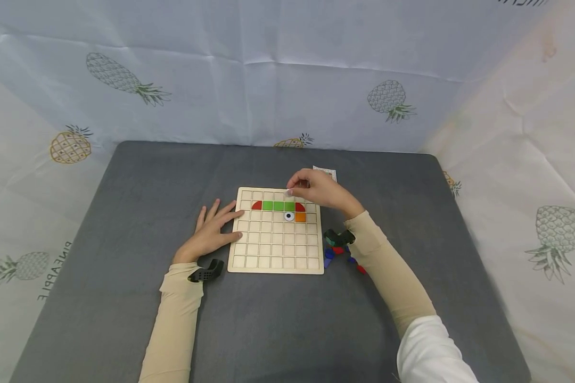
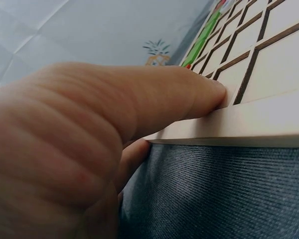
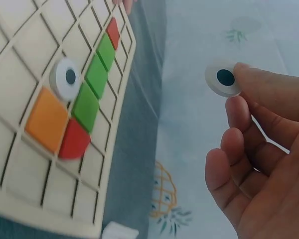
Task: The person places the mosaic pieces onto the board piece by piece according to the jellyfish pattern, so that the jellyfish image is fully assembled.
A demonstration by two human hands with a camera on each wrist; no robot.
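Note:
A wooden grid board (image 1: 273,250) lies flat on the dark table. Near its far edge sit several green square tiles (image 1: 278,206) in a row, with a red rounded tile (image 1: 257,205) at either end. Below the row's right end are a round eye tile (image 1: 289,216) and an orange square tile (image 1: 300,217). My right hand (image 1: 318,187) pinches a second white eye tile (image 3: 222,78) between thumb and index finger, raised above the board's far right part. With fingers spread, my left hand (image 1: 211,234) rests on the board's left edge, thumb and fingertips touching the wood.
Loose blue tiles (image 1: 328,257) and red tiles (image 1: 337,250) lie right of the board, partly hidden by the right wrist strap and forearm. A printed paper card (image 1: 327,173) lies beyond the right hand. Pineapple-print cloth (image 1: 249,96) hangs behind the table.

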